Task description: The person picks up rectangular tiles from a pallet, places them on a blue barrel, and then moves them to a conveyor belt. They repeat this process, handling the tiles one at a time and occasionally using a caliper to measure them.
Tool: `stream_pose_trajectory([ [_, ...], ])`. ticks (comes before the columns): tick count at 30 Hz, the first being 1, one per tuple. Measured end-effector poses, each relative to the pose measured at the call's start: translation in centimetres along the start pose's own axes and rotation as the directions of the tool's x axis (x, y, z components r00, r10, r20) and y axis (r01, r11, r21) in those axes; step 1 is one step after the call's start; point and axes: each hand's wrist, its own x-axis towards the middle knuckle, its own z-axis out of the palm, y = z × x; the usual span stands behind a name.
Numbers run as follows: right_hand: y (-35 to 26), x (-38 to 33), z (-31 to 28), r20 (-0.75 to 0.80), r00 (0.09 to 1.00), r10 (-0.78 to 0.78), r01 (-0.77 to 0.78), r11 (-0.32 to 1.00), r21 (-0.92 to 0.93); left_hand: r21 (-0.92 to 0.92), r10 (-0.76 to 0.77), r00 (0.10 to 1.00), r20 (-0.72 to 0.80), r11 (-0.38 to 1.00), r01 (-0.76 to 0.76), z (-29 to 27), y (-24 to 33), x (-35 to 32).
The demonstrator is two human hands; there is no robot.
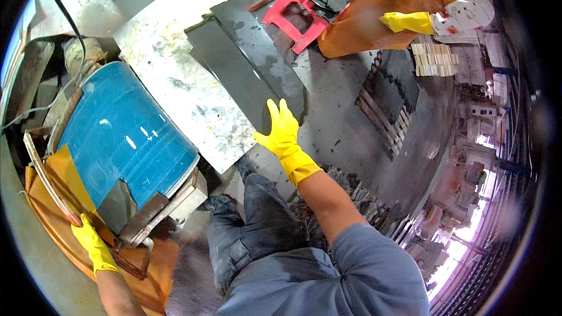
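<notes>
the right hand (282, 136) was spread wide, holding nothing, by the near end of the dark grey slab (229, 71), far middle. the slab looked heavy and slippery, best held by its edges. i couldn't tell if the left hand (93, 247) gripped the stick (54, 192).

Grey floor (333, 123), bright purplish-white light (449, 269) toward right edge.

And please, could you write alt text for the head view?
An open, yellow-gloved right hand is at the near end of dark slabs on a mottled white board. The gloved left hand is near a blue curved surface; an orange-aproned co-worker is farther off.
</notes>
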Motion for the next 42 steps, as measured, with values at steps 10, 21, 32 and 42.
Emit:
stream_pose_trajectory([
  [10, -0.8, 1.1, 4.6, -0.117, 0.981, -0.154, 0.129, 0.972, -0.197, 0.069, 0.027, 0.995, -0.093, 0.997, -0.021, 0.1, 0.1, -1.0],
  [21, -6.2, 14.8, 8.6, 0.214, 0.965, -0.150, 0.218, 0.913, -0.345, 0.117, 0.015, 0.987, -0.158, 0.993, 0.004, 0.7, 0.0, -1.3],
  [32, -8.7, 13.8, 9.6, 0.043, 0.964, -0.262, 0.265, 0.930, -0.257, 0.075, 0.036, 0.969, -0.245, 0.997, -0.019, 2.4, 0.8, -2.5],
  [42, -39.5, 0.2, 13.2, 0.169, 0.380, -0.910, 0.716, 0.405, 0.569, 0.138, 0.016, 0.980, -0.197, 0.990, 0.012, 2.0, 4.7, -3.6],
])
